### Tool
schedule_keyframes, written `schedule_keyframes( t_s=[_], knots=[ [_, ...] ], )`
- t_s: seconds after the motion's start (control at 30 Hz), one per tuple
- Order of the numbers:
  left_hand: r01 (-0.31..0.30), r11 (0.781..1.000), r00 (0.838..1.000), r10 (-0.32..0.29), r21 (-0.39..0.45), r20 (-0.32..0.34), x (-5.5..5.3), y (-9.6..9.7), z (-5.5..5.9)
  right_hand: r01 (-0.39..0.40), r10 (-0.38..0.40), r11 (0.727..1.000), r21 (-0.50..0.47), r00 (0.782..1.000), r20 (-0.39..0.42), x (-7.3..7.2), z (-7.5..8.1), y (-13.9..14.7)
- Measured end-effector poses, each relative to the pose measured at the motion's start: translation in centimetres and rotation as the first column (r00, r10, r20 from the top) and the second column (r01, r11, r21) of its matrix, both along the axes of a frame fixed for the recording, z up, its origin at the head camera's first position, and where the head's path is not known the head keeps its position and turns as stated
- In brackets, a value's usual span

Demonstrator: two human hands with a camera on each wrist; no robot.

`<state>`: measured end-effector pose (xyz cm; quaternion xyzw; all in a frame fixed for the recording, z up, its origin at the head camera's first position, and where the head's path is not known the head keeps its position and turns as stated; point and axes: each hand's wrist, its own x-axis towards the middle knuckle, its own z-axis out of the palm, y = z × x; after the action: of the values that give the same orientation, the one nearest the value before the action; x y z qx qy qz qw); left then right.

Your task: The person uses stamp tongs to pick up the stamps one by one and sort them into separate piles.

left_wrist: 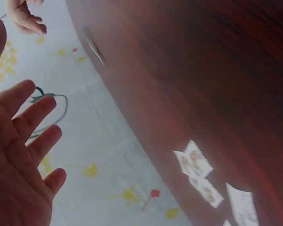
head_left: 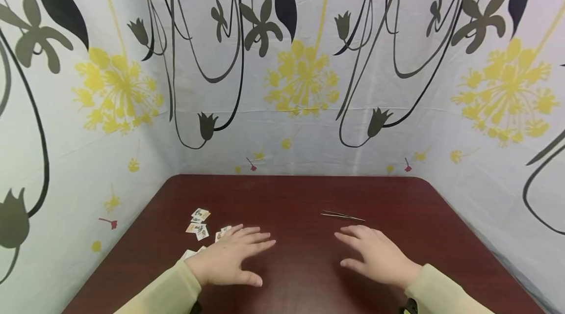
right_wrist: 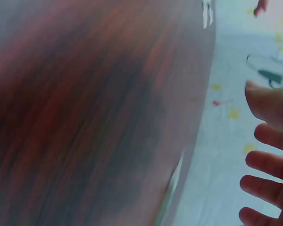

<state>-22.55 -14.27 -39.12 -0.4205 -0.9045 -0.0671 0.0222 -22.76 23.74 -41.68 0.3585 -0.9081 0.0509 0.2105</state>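
Note:
My left hand (head_left: 236, 256) hovers over the left part of the table with its fingers spread and nothing in it. Under and beyond it lie several small stamp-like paper pieces (head_left: 201, 215) with printed pictures; the hand hides some of them in the head view. In the left wrist view, paper pieces (left_wrist: 194, 160) with jagged edges show at the lower right. My right hand (head_left: 377, 255) is held above the right part of the table, fingers extended, holding nothing. Just beyond its fingertips rest slim metal tweezers (head_left: 342, 215), also seen in the right wrist view as tweezers (right_wrist: 172, 186).
The dark red-brown table (head_left: 291, 196) has rounded far corners. A white cloth (head_left: 282, 142) printed with yellow, grey and red flowers hangs behind it and along both sides. Pale yellow sleeves (head_left: 165, 289) cover both forearms.

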Motion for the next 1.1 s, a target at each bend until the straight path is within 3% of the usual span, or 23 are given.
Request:
schedule_keyframes(
  t_s=[0.13,0.3,0.5,0.67,0.87,0.97,1.1],
  knots=[
    [-0.059,0.997,0.998,0.057,0.057,0.038,-0.9,-0.5,-0.9,0.119,-0.116,0.992,-0.039,0.990,0.080,-2.1,-1.0,0.5],
    [-0.126,0.982,0.990,0.116,0.143,0.078,-2.3,-1.4,-1.7,0.263,-0.243,0.959,-0.107,0.955,0.171,-5.0,-1.9,1.1],
    [-0.185,0.966,0.980,0.167,0.182,0.109,-3.6,-2.4,-2.8,0.350,-0.321,0.931,-0.106,0.921,0.221,-7.9,-3.0,1.2],
    [-0.240,0.954,0.966,0.217,0.180,0.138,-4.7,-3.2,-3.6,0.405,-0.367,0.909,-0.098,0.889,0.273,-9.5,-3.9,0.9],
    [-0.330,0.938,0.932,0.304,0.111,0.199,-5.4,-4.0,-4.1,0.453,-0.398,0.887,-0.085,0.845,0.357,-11.0,-4.6,0.6],
    [-0.352,0.932,0.924,0.333,0.081,0.191,-5.7,-4.1,-4.2,0.472,-0.412,0.879,-0.075,0.828,0.381,-11.5,-4.9,0.6],
    [-0.367,0.930,0.918,0.357,0.029,0.175,-6.0,-4.1,-4.6,0.487,-0.428,0.871,-0.071,0.820,0.379,-11.9,-5.4,0.4]
  ],
)
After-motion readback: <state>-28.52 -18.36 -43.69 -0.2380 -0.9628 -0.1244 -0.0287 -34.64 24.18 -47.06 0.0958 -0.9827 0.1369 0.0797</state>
